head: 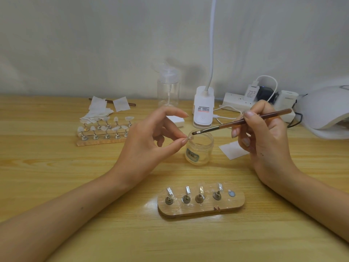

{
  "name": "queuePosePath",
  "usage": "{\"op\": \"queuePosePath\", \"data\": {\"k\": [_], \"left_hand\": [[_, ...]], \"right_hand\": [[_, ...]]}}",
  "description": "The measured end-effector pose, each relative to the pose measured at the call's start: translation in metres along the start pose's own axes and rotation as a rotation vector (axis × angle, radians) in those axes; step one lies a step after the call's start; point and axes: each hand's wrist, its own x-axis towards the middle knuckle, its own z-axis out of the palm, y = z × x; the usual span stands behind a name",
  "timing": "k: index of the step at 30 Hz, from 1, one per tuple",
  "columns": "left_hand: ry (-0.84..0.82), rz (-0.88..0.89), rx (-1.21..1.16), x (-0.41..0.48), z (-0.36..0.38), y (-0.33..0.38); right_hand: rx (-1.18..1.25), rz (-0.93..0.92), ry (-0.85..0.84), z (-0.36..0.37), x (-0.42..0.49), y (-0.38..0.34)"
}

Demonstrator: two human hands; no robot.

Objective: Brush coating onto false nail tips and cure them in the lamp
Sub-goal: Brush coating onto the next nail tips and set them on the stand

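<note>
While I watch through the head camera, the left hand (151, 137) is raised above the wooden table (56, 186), its forearm reaching in from the lower left. The thumb and one finger pinch a small clear nail tip (189, 138), the index finger is lifted and gently curved above them, and the other fingers are folded in.

The right hand (264, 137) comes in from the lower right and grips a brown brush (245, 121) like a pen. The handle slants up to the right. The bristles meet the pinched tip just over the mouth of an open glass jar (199, 150); I cannot tell whether they touch it.

Nearest me lies a wooden holder (232, 205) with four small metal stands carrying clear tips. A second stand of tips (102, 141) sits far left. The white curing lamp (326, 110) stands at the right edge.
</note>
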Motion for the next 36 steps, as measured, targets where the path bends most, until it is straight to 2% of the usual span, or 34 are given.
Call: {"op": "queuePosePath", "data": {"k": [18, 23, 31, 36], "left_hand": [[0.002, 0.0, 0.009, -0.0008, 0.0001, 0.0038], [0.002, 0.004, 0.012, -0.0005, -0.0006, 0.0033], [-0.002, 0.02, 0.025, -0.0006, -0.001, 0.0032], [-0.004, 0.023, 0.026, -0.0004, -0.0008, 0.0028]], "right_hand": [[-0.06, 0.062, 0.004, -0.0016, 0.0002, 0.003], [0.012, 0.035, 0.014, -0.002, 0.0011, 0.0014], [-0.054, 0.062, 0.003, -0.0027, 0.0004, 0.003], [0.011, 0.043, 0.018, -0.0018, 0.0008, 0.0009]]}}
